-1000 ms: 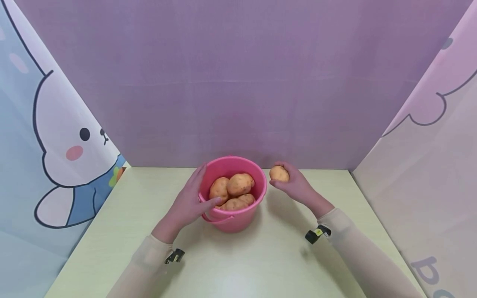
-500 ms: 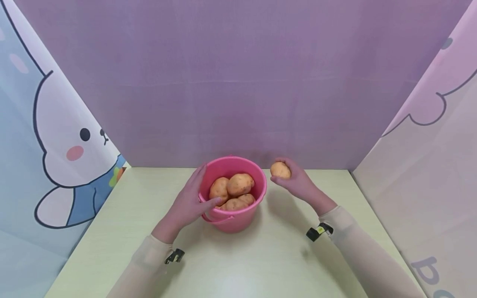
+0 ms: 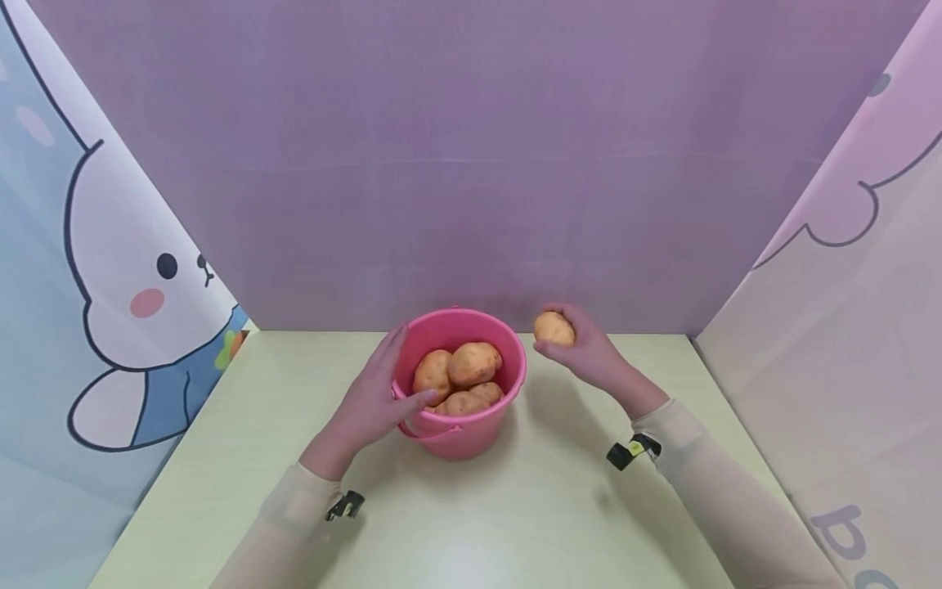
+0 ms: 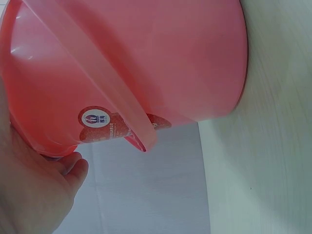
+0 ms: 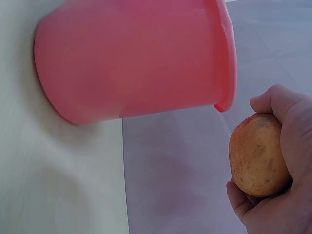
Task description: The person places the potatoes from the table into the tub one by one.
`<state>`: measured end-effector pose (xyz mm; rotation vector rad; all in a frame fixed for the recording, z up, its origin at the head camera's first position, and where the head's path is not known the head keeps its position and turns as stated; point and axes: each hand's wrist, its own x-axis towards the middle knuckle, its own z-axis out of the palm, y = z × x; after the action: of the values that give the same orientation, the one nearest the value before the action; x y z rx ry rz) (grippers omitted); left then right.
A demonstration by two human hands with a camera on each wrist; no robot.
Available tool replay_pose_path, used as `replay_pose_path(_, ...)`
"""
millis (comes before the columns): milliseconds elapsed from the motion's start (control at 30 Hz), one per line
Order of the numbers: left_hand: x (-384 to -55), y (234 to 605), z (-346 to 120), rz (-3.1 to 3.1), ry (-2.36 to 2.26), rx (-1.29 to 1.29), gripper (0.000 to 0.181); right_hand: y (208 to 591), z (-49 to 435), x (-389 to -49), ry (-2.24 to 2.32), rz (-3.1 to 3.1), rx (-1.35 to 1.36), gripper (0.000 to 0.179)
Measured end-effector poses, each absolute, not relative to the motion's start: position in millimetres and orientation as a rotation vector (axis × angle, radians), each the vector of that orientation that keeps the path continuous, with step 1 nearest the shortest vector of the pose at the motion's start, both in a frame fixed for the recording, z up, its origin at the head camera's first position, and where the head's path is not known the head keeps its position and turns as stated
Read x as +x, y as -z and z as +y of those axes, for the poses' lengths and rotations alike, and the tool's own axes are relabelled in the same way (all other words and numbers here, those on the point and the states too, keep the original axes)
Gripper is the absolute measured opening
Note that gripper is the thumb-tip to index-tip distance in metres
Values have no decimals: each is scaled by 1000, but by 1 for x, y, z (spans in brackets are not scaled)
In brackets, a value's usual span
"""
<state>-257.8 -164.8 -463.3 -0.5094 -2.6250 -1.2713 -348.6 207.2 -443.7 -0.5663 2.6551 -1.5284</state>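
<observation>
A pink bucket (image 3: 464, 438) stands on the table, with several potatoes (image 3: 474, 364) inside. My left hand (image 3: 368, 401) holds the left side of its rim, the thumb reaching over the front edge and the fingers along the outside. In the left wrist view, the fingertips (image 4: 75, 173) lie by the rim, beside the bucket's hanging handle (image 4: 97, 68). My right hand (image 3: 592, 352) grips a single potato (image 3: 553, 329) in the air, right of the bucket and apart from it. Thumb and fingers wrap around that potato (image 5: 258, 155) in the right wrist view.
The pale table (image 3: 456, 523) runs back to a purple cloth wall (image 3: 471, 164). Printed cloth panels close in on the left (image 3: 118, 245) and right (image 3: 854, 327). A camera strap sits on each wrist.
My right hand has risen slightly and drifted a little to the right with the potato. The left hand and the bucket have stayed in place.
</observation>
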Motion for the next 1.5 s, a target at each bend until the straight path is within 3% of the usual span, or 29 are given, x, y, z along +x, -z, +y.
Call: replay_pose_path(1500, -257, 464, -166, -2621, 1280, -500, 115, 415, 156, -340, 1577, 2485, -841, 64)
